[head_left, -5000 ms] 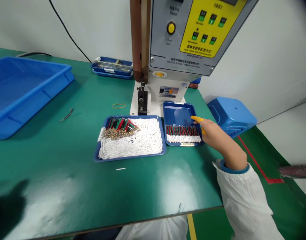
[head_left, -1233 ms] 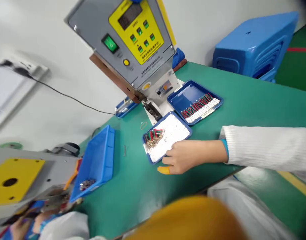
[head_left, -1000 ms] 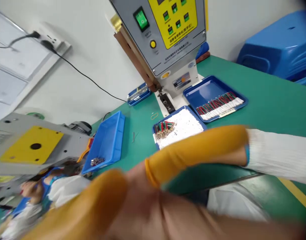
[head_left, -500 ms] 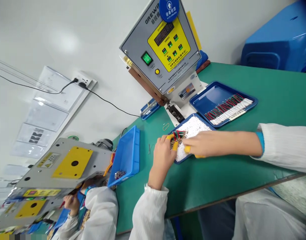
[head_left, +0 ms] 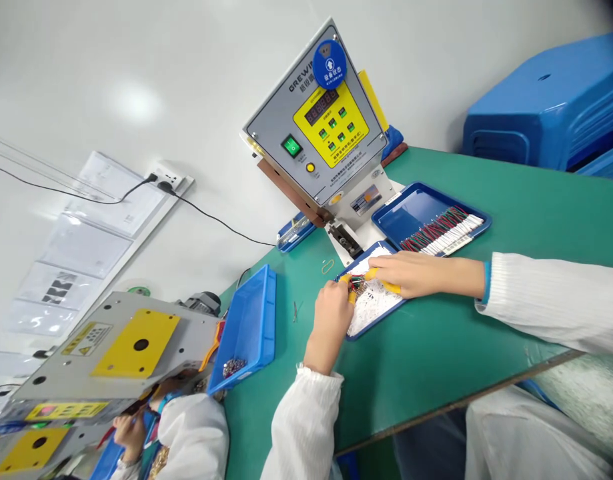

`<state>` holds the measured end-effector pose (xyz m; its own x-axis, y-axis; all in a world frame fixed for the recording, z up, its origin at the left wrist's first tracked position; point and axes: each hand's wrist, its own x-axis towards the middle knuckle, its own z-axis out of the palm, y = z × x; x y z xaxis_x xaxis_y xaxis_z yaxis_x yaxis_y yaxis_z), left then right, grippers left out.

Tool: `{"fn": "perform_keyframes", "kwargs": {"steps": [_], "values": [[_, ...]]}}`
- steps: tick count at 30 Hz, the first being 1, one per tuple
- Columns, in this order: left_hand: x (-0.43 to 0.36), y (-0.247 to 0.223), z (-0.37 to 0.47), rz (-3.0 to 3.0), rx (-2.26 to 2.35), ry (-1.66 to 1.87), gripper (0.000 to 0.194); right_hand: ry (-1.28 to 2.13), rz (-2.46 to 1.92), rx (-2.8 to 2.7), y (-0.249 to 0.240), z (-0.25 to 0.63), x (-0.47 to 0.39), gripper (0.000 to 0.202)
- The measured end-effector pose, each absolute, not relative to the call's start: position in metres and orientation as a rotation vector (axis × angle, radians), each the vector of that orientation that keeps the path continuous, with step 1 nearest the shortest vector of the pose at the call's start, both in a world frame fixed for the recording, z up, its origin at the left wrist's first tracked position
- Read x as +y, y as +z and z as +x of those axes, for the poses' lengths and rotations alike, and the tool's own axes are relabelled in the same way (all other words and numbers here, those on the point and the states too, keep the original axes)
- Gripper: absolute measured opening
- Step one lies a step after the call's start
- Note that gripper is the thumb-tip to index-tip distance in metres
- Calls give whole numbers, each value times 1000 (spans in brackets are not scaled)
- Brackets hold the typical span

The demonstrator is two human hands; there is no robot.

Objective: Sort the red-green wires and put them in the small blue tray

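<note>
My left hand [head_left: 332, 308] is closed around a small bundle of red, green and black wires [head_left: 357, 284] with metallic ends, yellow covers on its fingertips. Just to the right, my right hand [head_left: 400, 272], also with yellow finger covers, pinches at the bundle's other side; what lies between its fingers is too small to make out. Both hands are over a blue tray [head_left: 373, 321] of small white pieces [head_left: 376, 303]. Behind it, another blue tray [head_left: 401, 208] holds a row of red, green and black wires with white ends [head_left: 443, 232].
A grey machine [head_left: 316, 120] with a yellow panel stands behind the trays. At left on the green table [head_left: 531, 220] are a blue bin [head_left: 246, 327], small tweezers-like tool [head_left: 295, 311] and rubber band [head_left: 327, 267]. A co-worker's sleeve [head_left: 193, 433] is at lower left; blue stools [head_left: 541, 107] stand behind.
My right hand has moved up and rightward over the white pieces, its fingers now at the top of the wire bundle. My left hand still holds the bundle. The camera view has shifted slightly.
</note>
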<state>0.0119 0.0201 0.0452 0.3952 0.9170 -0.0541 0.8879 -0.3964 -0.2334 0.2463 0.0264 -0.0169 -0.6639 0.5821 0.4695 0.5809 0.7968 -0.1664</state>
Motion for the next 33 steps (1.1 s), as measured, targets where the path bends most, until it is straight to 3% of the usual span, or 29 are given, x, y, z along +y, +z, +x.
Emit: {"fn": "perform_keyframes", "kwargs": {"steps": [17, 22, 25, 29, 31, 33], "values": [[46, 69, 11, -2835, -1262, 398, 27, 152, -877, -2416, -24, 241, 28, 19], [58, 71, 4, -2923, -1305, 191, 32, 177, -916, -2403, -22, 242, 27, 31], [63, 80, -2, -2957, -1497, -269, 28, 221, -955, -2380, -19, 242, 26, 37], [57, 94, 4, -2724, -1931, -1584, 30, 349, -975, -2256, -9, 236, 20, 16], [47, 94, 14, -2560, -2128, -2217, 35, 548, -950, -2110, -4, 229, 15, 17], [36, 88, 26, -2416, -2371, -2606, 32, 797, -910, -1980, -3, 222, 11, 23]]}}
